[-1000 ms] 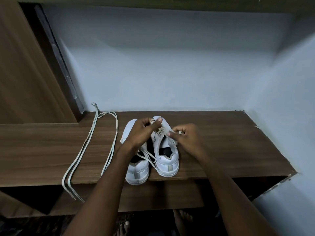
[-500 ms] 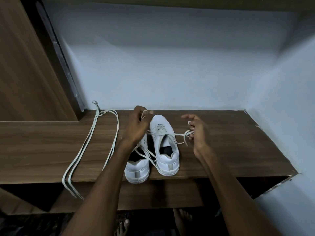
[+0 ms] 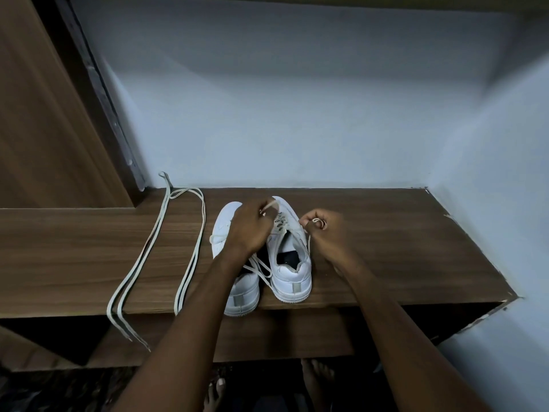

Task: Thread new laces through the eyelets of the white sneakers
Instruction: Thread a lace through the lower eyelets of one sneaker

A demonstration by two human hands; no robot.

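**Both hands on the lace**

Two sneakers stand side by side on the worktop (image 3: 386, 248). Over the right sneaker (image 3: 289, 260), the left hand (image 3: 252, 227) and right hand (image 3: 325, 230) each pinch an end of its lace (image 3: 271, 206) in curled fingers. A spare lace (image 3: 184, 248) lies to the left.

I've got two white sneakers (image 3: 292, 272) side by side, heels toward me, right one partly laced, and a spare lace (image 3: 166, 248) lying loose off to the left.
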